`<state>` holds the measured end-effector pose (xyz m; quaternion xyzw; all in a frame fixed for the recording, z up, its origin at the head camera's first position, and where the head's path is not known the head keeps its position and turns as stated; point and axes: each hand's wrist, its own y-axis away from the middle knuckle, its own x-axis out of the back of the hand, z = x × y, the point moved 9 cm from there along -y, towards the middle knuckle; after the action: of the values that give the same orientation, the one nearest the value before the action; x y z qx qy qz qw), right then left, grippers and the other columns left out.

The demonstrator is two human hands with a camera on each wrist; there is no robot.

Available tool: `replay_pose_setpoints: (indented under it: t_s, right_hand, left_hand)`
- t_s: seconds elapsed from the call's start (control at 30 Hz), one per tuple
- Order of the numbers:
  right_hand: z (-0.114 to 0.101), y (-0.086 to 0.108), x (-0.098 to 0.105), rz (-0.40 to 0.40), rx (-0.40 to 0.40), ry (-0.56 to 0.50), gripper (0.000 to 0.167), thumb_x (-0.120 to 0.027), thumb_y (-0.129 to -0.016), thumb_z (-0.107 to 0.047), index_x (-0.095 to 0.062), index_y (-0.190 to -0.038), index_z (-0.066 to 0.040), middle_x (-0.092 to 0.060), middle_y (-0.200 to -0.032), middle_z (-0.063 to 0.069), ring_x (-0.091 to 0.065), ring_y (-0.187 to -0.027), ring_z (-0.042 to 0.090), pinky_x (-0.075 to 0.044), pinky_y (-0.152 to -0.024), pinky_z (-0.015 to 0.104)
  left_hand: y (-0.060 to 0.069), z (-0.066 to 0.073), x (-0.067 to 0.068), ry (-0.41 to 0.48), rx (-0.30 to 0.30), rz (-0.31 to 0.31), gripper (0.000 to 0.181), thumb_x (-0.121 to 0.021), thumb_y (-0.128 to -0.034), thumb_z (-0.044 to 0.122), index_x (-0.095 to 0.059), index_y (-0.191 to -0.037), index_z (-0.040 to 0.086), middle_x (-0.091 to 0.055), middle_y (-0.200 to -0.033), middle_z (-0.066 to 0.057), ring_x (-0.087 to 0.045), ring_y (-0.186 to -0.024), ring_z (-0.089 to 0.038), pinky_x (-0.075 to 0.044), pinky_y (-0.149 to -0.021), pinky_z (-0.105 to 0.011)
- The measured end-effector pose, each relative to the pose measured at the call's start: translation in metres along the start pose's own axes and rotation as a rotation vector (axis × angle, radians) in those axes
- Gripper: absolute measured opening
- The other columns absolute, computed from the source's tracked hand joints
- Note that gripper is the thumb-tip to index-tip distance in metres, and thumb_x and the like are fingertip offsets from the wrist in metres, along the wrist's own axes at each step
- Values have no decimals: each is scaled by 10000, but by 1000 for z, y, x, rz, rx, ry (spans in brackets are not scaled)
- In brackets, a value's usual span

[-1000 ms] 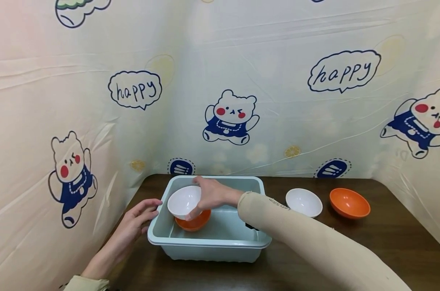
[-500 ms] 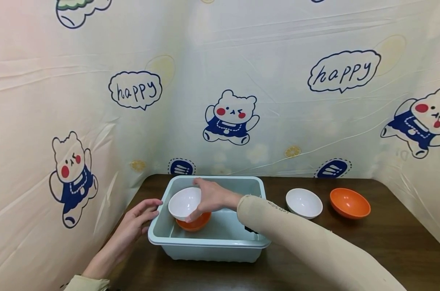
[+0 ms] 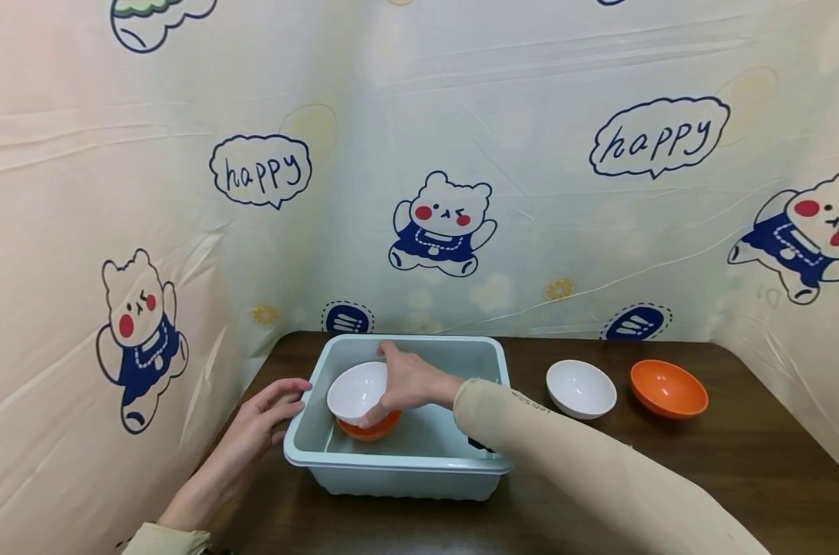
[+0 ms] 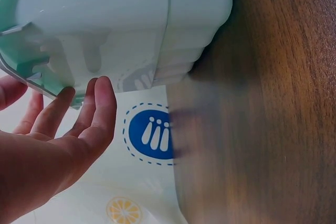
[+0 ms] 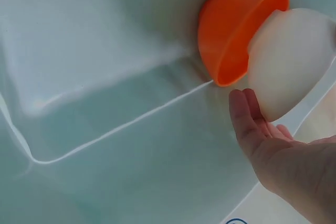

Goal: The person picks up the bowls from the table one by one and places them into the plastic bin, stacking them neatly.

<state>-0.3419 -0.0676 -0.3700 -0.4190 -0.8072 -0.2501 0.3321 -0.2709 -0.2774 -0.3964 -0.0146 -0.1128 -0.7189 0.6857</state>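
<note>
My right hand (image 3: 414,383) grips a white bowl (image 3: 355,391) by its right side, inside a pale blue-green plastic basin (image 3: 406,464). An orange bowl (image 3: 367,429) stands on the basin's floor, partly hidden by the white one. The right wrist view shows the white bowl (image 5: 294,61) tilted, its base just within the mouth of the orange bowl (image 5: 223,30); whether they touch I cannot tell. Along the basin's left side rests my left hand (image 3: 260,420), fingers loosely bent. In the left wrist view this hand (image 4: 63,140) has its fingertips at the basin wall (image 4: 121,14).
To the right of the basin, another white bowl (image 3: 581,389) and another orange bowl (image 3: 668,388) stand on the dark wooden table (image 3: 759,462). A printed cloth (image 3: 530,231) hangs behind the table and at both sides.
My right hand has brought the white bowl slightly to the right and lower, closer over the orange bowl in the basin. The left hand has stayed at the basin's side.
</note>
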Motion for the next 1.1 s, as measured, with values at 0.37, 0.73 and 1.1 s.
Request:
replay_pose_setpoints:
  t_s: [0.37, 0.73, 1.1]
  right_hand:
    - [8, -8, -5, -3, -12, 14, 1048, -953, -718, -454, -373, -1527, -123, -621, -1288, 85, -603, -1066, 205, -550, -956, 428]
    - [8, -6, -6, -6, -36, 25, 1028, -951, -732, -443, -383, -1537, -151, -622, -1300, 77, -609, -1095, 213, -548, -976, 454]
    - [12, -9, -8, -7, -26, 35, 1048, -944, -730, -461, -376, -1554, -151, -627, -1302, 87, -605, -1094, 220, -556, -959, 471]
  left_hand:
    - [0, 1, 0, 22, -20, -19, 372, -575, -1098, 218, -546, -1431, 56, -542, -1487, -151, -590, -1216, -187, -550, -913, -355]
    - [0, 0, 0, 11, -17, -17, 385, -567, -1101, 219, -536, -1444, 49, -530, -1503, -159, -580, -1241, -200, -548, -922, -356]
    - [0, 1, -1, 10, -21, -18, 377, -562, -1102, 208, -535, -1442, 46, -530, -1505, -162, -577, -1241, -196, -543, -920, -356]
